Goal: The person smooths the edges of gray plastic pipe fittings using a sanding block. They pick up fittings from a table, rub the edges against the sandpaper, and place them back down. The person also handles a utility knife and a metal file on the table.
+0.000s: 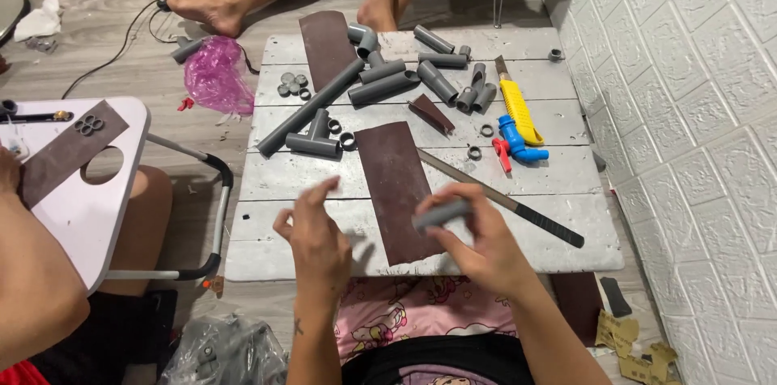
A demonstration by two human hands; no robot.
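Note:
My right hand (477, 243) grips a short grey pipe piece (441, 213), holding it just over the right edge of a brown sandpaper sheet (392, 182) lying on the low white wooden table (275, 255). My left hand (317, 235) hovers to the left of the sheet, fingers spread and holding nothing. A long flat file (506, 203) with a black handle lies diagonally behind my right hand.
Grey pipes and fittings (380, 81), small rings (340, 132), a yellow utility knife (518, 110), a blue valve (518, 142) and another sandpaper sheet (326, 45) cover the table's far half. Another person's feet (210, 0) rest beyond it. A white lap table (89, 191) stands left, a white wall (696, 110) right.

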